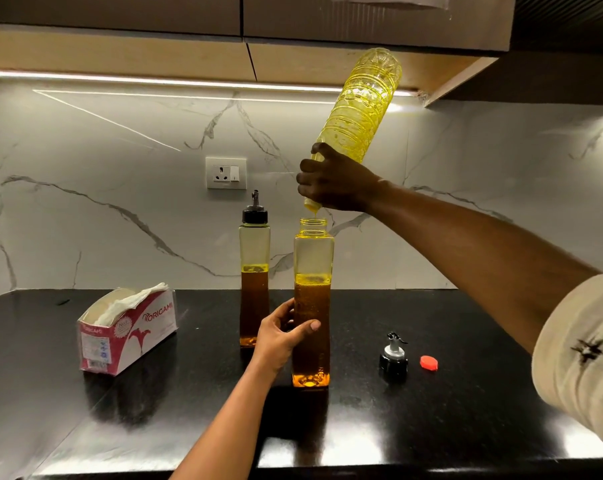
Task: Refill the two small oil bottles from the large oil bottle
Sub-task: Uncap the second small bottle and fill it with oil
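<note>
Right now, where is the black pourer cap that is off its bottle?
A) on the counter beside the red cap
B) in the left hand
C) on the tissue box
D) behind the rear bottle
A: the black pourer cap stands on the counter, close beside the red cap.

Single visible source: a light strip under the upper cabinets, warm white and blown out along its length. Directly below the strip the marble wall is bright and even, with thin bright lines reflected on it. Far below the strip the glossy black bench stays dark, with broad soft glare patches at its near edge. At the strip's right end the large oil bottle glows yellow, backlit. The right grip on it reads near silhouette. Lower, the left grip on the small open bottle is lit more evenly. Centre sharp. Wide-angle distortion bends lines outward; the sleeve, low right of the strip, looks stretched and soft.
</note>
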A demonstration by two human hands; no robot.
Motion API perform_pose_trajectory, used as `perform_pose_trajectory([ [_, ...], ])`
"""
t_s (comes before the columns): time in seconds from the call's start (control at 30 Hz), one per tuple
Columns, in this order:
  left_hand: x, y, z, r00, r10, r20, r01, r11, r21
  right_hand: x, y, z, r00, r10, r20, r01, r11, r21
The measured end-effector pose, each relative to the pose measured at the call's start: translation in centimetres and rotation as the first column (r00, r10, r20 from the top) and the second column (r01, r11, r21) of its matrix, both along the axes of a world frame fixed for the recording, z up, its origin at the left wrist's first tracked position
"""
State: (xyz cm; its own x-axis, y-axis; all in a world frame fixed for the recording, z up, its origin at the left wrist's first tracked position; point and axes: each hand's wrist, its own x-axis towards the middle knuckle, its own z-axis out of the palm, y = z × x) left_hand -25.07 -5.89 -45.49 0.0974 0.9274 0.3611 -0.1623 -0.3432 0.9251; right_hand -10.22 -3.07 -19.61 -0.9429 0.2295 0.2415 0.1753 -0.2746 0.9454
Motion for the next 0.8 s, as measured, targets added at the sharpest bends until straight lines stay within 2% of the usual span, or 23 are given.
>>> perform_pose_trajectory([
  [0.27,-0.1,0.2,-0.1,1.000,0.004,-0.028,-0.004,1.000,0.007,-0.3,-0.1,0.6,0.998,-0.059,-0.024,0.060,0.997,0.038],
  [0.6,-0.2,0.4,-0.3,0.998,0.024,-0.059,-0.023,1.000,0.010,-0.1,-0.2,1.2,0.999,-0.043,0.002,0.043,0.996,0.076],
  [0.7,-0.2,0.4,-0.3,0.999,0.009,-0.046,-0.009,1.000,0.002,-0.3,-0.4,1.1,0.998,-0.070,-0.010,0.070,0.997,0.027],
  [0.8,-0.2,0.4,-0.3,0.999,-0.002,-0.034,0.002,1.000,-0.004,-0.4,-0.6,0.5,0.991,-0.131,-0.025,0.127,0.986,-0.107],
])
